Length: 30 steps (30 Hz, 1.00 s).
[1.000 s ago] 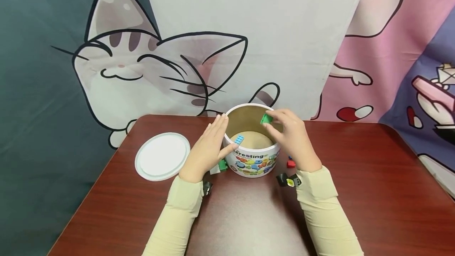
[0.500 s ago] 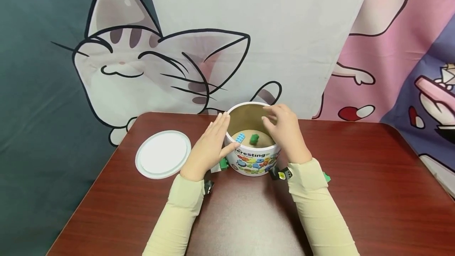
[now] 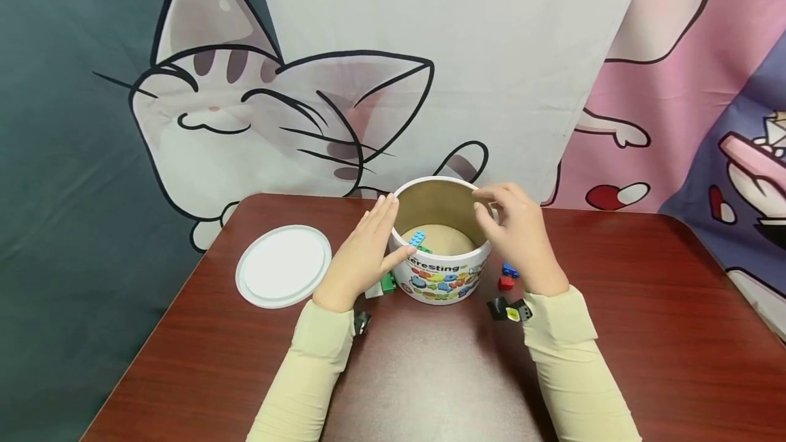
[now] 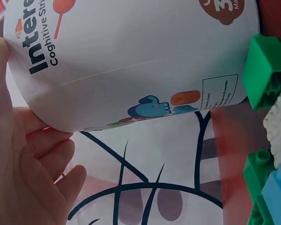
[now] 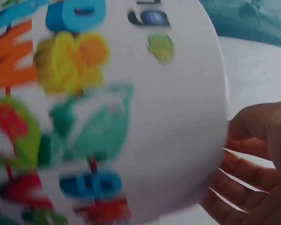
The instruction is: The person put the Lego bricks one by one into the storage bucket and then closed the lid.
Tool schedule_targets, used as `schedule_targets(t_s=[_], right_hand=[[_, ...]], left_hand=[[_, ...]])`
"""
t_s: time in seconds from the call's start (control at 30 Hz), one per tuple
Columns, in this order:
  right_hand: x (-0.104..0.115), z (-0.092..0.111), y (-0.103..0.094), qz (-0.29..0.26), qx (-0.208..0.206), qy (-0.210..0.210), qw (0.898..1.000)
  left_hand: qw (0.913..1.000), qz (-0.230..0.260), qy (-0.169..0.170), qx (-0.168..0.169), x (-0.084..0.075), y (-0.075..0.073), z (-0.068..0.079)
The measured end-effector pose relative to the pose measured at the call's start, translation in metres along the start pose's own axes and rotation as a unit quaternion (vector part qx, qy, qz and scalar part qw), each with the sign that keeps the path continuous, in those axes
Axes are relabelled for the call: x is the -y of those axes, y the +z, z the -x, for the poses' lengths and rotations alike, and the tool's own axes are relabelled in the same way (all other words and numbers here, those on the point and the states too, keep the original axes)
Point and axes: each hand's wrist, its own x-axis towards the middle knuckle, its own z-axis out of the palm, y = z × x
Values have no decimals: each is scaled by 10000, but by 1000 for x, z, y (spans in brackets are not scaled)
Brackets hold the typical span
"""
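Observation:
A white round bucket with colourful print stands on the table, its top uncovered. My left hand touches its left side with straight fingers, the thumb at the front rim. At the right rim is my right hand, fingers loosely bent and nothing seen between them. Inside the bucket lie a light blue toy brick and a green brick, the latter partly hidden by the front rim. Right of the bucket, beside my right wrist, are a red brick and a dark blue brick.
A white round lid lies on the brown table, left of the bucket. By the bucket's left foot are a green brick, a white ridged piece and a light blue brick. A cartoon cloth hangs behind the table.
My right hand let go of the green brick into the bucket, where it now lies beside the light blue one. The hand then drew back to the right. My left hand kept its place.

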Motion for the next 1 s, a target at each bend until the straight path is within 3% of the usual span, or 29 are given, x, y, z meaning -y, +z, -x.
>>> schedule_targets(t_s=[0.2,0.37,0.63,0.77,1.0], right_hand=[[-21,8,-18,320,223,341,9987],[-42,16,-27,527,1005,638,9915],[-64,21,-28,421,2526,1262,9584],[-68,24,-23,345,2918,1463,9446],[-79,28,-19,852,3360,1393,9276]], left_hand=[[10000,73,-40,24,-1,0,2],[10000,80,-36,33,-2,1,1],[10000,73,-34,7,-1,1,0],[9999,113,-50,24,-1,-1,2],[9999,135,-28,25,-2,0,1]])
